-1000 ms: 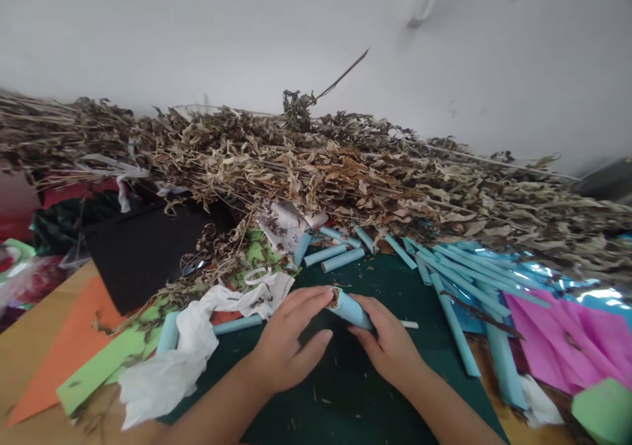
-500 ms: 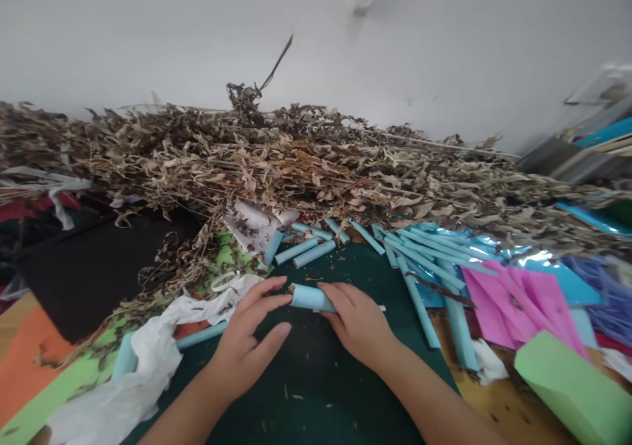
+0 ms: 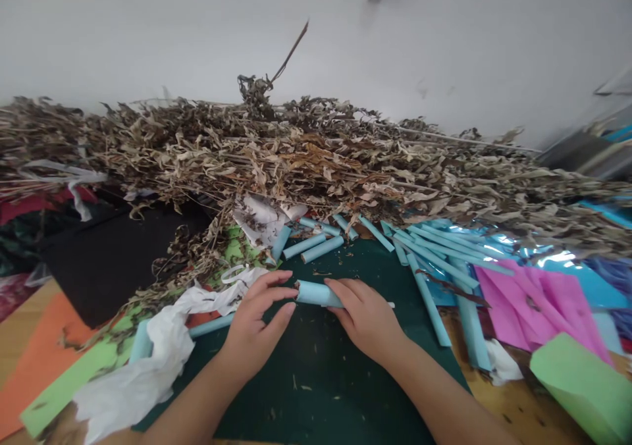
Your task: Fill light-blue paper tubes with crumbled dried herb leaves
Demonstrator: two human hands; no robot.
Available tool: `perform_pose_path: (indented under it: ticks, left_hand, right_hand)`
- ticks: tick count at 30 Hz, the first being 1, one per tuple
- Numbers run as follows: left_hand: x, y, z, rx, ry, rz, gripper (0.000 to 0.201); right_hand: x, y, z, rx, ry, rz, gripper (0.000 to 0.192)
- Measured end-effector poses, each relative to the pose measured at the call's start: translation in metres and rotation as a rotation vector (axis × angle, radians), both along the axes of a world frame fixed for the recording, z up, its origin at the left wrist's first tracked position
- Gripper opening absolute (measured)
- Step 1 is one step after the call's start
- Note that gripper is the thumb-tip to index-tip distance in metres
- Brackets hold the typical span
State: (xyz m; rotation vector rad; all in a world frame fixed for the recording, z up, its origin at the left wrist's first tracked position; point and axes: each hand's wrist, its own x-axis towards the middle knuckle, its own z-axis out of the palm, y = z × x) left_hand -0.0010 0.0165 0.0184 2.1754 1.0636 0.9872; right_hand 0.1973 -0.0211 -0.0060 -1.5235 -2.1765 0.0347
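Currently both hands clamped on blue paper roll (image 3: 316, 293): left hand (image 3: 257, 323), right hand (image 3: 368, 316). Risk: loose grip, roll unwinds; filling, probably dried leaf, spills.

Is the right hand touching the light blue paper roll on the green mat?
Touching. In the head view the right hand lies over one end of the light blue paper roll, with its fingers covering it; the left hand meets the other end with its fingertips.

Light was even, soft daylight, no hard shadows. Glare sat on the shiny blue foil (image 3: 523, 251) at right. Wide-angle bending warped the edges; the green block (image 3: 587, 386) and left corner were smeared, centre reasonably sharp.
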Motion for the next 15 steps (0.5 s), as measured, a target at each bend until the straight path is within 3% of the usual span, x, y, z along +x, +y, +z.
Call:
perform_pose_path:
  ticks: [7,11,15]
  left_hand:
    - [0.0014,0.0019,-0.0055,-0.148,-0.147,0.031,0.011]
    - [0.0039,0.0029,-0.0066,-0.337,-0.351,0.018,0.01]
    - [0.0055,0.0043,-0.0072,-0.614,-0.562,-0.08,0.01]
  right_hand:
    - [-0.0003,0.0001,-0.0004,-0.002,-0.001,0.005,0.032]
    - [-0.0008,-0.0011,0.0008,0.044,-0.011,0.048,0.03]
    - [0.0002,-0.0039,0.0024,0.125,-0.013,0.096,0.029]
